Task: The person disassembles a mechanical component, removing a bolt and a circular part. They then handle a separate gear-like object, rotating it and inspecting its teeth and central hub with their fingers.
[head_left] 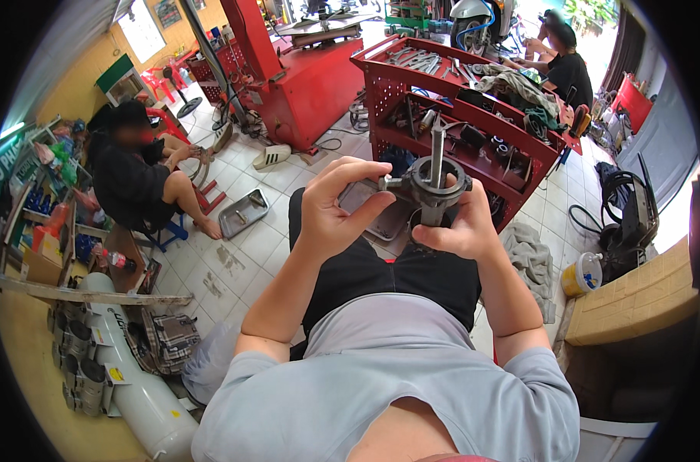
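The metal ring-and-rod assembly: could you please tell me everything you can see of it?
The metal ring-and-rod assembly looks dull grey: thick ring, lighter rod standing at its opening, bolt jutting left, cylindrical body below. It is held upright above the lap. The right hand grips its right side; the left hand has finger and thumb flanking the bolt, contact unclear.

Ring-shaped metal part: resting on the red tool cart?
No, the right hand grips the ring-shaped metal part, apart from the red tool cart.
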`<state>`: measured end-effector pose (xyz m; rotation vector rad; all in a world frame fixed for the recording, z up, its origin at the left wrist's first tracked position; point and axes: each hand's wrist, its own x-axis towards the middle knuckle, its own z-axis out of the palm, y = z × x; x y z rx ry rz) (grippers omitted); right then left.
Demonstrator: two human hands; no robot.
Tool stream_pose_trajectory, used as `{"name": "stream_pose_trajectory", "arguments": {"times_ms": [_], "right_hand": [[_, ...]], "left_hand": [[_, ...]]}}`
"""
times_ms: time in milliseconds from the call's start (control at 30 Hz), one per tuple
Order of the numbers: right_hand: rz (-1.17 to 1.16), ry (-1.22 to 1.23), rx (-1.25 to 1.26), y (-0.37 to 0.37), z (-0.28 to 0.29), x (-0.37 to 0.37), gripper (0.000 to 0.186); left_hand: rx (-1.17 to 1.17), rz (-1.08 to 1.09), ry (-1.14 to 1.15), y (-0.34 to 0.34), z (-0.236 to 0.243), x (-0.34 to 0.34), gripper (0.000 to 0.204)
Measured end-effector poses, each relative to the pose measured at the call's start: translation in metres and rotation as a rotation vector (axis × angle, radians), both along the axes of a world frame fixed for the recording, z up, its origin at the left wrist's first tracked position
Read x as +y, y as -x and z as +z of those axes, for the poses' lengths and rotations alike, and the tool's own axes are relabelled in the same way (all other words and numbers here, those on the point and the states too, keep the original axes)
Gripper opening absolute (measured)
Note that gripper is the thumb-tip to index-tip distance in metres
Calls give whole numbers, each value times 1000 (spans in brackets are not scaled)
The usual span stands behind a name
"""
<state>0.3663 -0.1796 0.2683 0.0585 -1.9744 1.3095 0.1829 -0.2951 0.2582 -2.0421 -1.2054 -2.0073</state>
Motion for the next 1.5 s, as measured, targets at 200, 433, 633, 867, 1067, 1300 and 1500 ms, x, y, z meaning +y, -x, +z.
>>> {"name": "stream_pose_trajectory", "arguments": {"times_ms": [200, 433, 633, 867, 1067, 1300, 1500], "right_hand": [[-32, -112, 3, 2, -1, 2, 46], [-175, -391, 103, 4, 2, 5, 49], [-215, -428, 111, 5, 1, 4, 48], [-237, -516, 126, 5, 3, 5, 45], [-247, -458, 134, 5, 3, 3, 44], [-251, -505, 114, 6, 3, 5, 45], [-268, -483, 137, 6, 2, 9, 46]], "left_hand": [[150, 128, -97, 3, 2, -3, 30], [282, 136, 49, 17, 3, -9, 27], [-41, 104, -7, -11, 4, -9, 25], [52, -30, 47, 5, 5, -10, 30], [93, 14, 147, 9, 0, -15, 34], [-4, -15, 39, 1, 6, -8, 27], [-49, -91, 116, 11, 2, -9, 22]]}}
